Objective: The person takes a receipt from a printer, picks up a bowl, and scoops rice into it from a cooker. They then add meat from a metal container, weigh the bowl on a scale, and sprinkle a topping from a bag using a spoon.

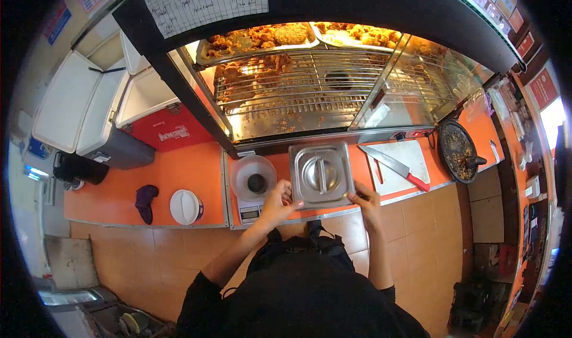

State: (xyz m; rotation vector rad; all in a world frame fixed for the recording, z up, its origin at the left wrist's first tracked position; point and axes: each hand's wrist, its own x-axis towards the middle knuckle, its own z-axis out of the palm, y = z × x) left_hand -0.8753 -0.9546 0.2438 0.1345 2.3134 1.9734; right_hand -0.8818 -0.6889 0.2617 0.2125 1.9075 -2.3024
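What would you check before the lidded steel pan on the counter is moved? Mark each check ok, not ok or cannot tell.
1. Left hand on the steel pan's near left corner: ok.
2. Right hand on its near right corner: ok.
3. Lid sitting flat on the pan: ok.
4. Knife lying on the cutting board, apart from the right hand: ok.
5. Bowl on the scale clear of the left hand: cannot tell.
6. Pan's contents: cannot tell, lid hides them.
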